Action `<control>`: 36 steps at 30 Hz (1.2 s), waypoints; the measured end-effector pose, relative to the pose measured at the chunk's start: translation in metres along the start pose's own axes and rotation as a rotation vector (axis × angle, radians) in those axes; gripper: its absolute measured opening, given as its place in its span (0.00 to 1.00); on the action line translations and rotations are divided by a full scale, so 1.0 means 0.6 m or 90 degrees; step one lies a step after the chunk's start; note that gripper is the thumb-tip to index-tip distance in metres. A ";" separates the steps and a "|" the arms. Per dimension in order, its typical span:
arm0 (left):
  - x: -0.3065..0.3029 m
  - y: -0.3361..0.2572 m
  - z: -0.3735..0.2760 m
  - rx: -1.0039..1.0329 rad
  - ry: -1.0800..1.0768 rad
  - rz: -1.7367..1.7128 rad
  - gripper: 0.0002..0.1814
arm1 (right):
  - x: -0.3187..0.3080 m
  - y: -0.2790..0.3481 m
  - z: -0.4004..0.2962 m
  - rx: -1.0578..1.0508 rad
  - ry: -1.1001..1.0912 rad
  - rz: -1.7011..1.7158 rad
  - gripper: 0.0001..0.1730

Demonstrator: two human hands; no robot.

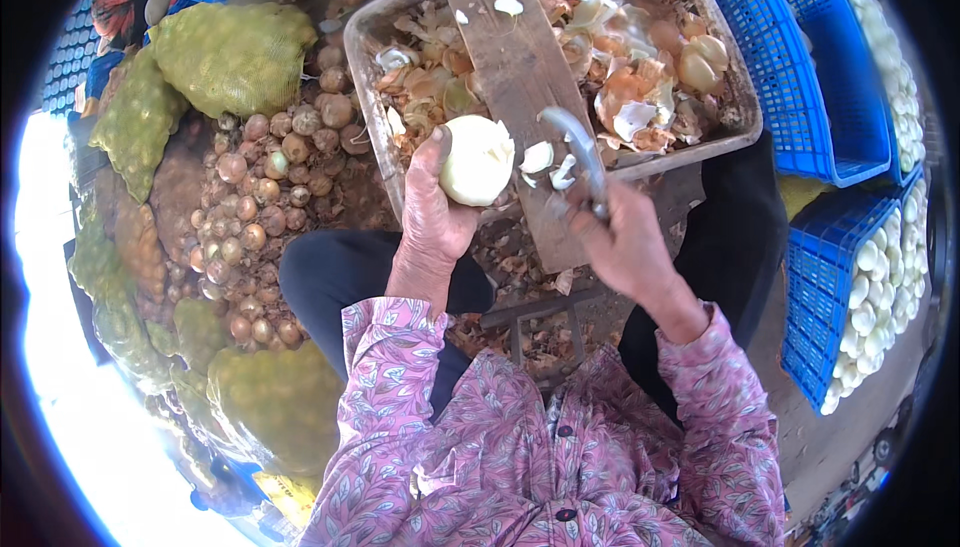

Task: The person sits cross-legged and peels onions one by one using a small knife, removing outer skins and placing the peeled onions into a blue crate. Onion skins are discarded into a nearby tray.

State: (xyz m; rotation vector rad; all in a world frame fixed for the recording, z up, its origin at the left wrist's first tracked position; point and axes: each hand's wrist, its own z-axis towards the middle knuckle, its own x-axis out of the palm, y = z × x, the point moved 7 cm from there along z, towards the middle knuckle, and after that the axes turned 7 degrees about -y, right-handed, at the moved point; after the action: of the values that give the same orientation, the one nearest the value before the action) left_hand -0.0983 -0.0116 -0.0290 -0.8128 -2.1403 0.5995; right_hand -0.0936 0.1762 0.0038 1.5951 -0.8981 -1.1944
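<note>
My left hand (439, 206) is closed around a peeled white onion (474, 160), the thumb on its left side. A flap of skin still sticks out at the onion's right edge. In my right hand (626, 236) is a knife with a curved blade (579, 143), blurred at the grip. Its blade points up over a wooden board (517, 71), apart from the onion. Pale onion scraps (538, 158) lie on the board between the two hands. The board rests across a tub (365, 59) holding onion skins (637, 89).
At left, unpeeled onions (255, 194) are heaped beside yellow-green mesh sacks (236, 56). Blue plastic crates (772, 59) stand at right. Another blue crate (810, 299) there holds peeled onions (874, 292). Below the board is a small metal frame (547, 312) among fallen skins.
</note>
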 end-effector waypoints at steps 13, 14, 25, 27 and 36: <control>-0.011 0.021 0.002 -0.059 -0.002 -0.029 0.34 | -0.024 -0.029 0.002 0.265 0.022 0.060 0.06; -0.011 0.020 -0.002 -0.062 -0.014 -0.014 0.35 | -0.011 -0.014 0.000 0.180 0.047 0.046 0.06; -0.003 0.006 -0.013 0.041 -0.073 0.006 0.21 | 0.074 -0.004 0.003 -0.085 0.056 -0.412 0.17; -0.004 0.009 -0.013 0.030 -0.091 -0.019 0.19 | 0.077 -0.005 0.006 -0.072 0.062 -0.323 0.14; -0.021 0.023 -0.014 -0.048 -0.029 -0.014 0.24 | 0.030 -0.025 0.005 0.443 -0.030 0.376 0.05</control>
State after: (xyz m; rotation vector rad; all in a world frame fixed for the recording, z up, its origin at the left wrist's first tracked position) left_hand -0.0806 -0.0098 -0.0386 -0.8231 -2.2217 0.5341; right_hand -0.0912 0.1637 -0.0162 1.6292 -1.7973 -0.5146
